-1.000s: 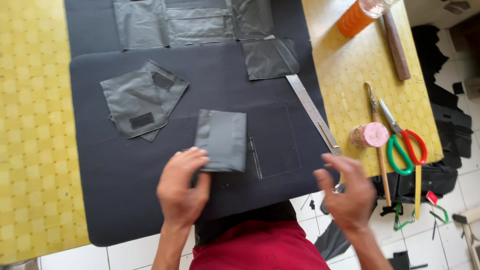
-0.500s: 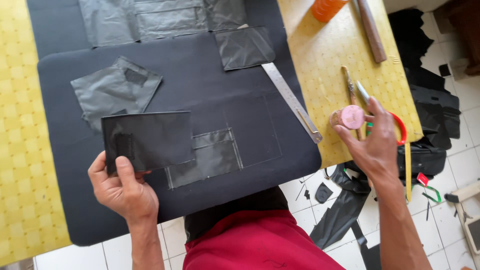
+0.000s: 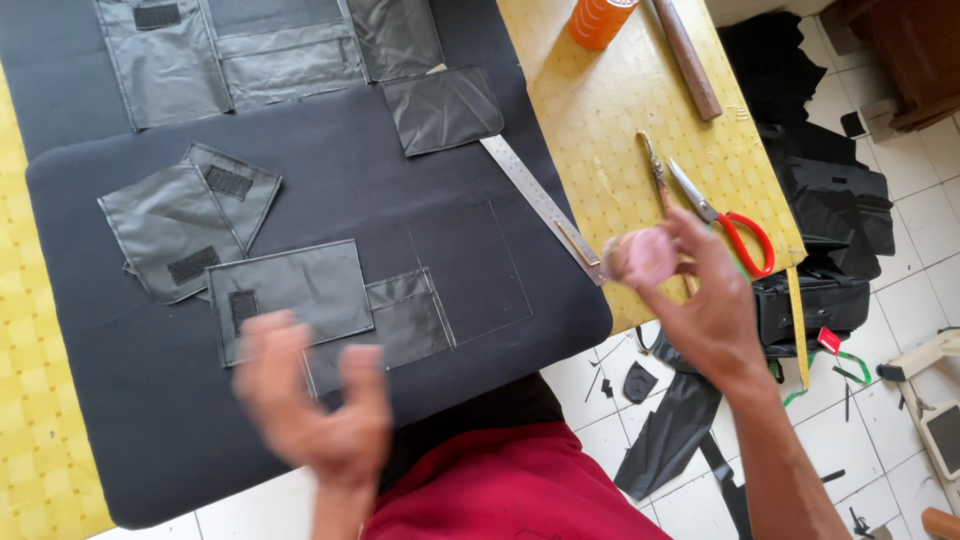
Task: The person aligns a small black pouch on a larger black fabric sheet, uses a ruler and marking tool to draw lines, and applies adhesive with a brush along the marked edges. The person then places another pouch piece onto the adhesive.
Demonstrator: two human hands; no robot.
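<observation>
My right hand point(image 3: 700, 300) holds a small round pink object point(image 3: 642, 256) just off the right edge of the black mat point(image 3: 330, 190). My left hand point(image 3: 315, 405) is blurred, fingers apart, holding nothing, hovering over the mat's near edge. Just beyond it lies a dark grey fabric panel with a small black patch point(image 3: 290, 295), overlapping a second grey piece point(image 3: 405, 318). A steel ruler point(image 3: 540, 205) lies slanted at the mat's right edge.
More grey fabric pieces lie on the mat at left point(image 3: 180, 225), top point(image 3: 230, 55) and centre top point(image 3: 445, 108). On the yellow table point(image 3: 600, 110) are red-handled scissors point(image 3: 725, 225), a wooden stick point(image 3: 685, 55) and an orange cylinder point(image 3: 600, 18). Black scraps cover the tiled floor point(image 3: 840, 210).
My left hand let go of the patched panel, which now lies on the mat, and pulled back toward me. My right hand picked up the pink round object from the table.
</observation>
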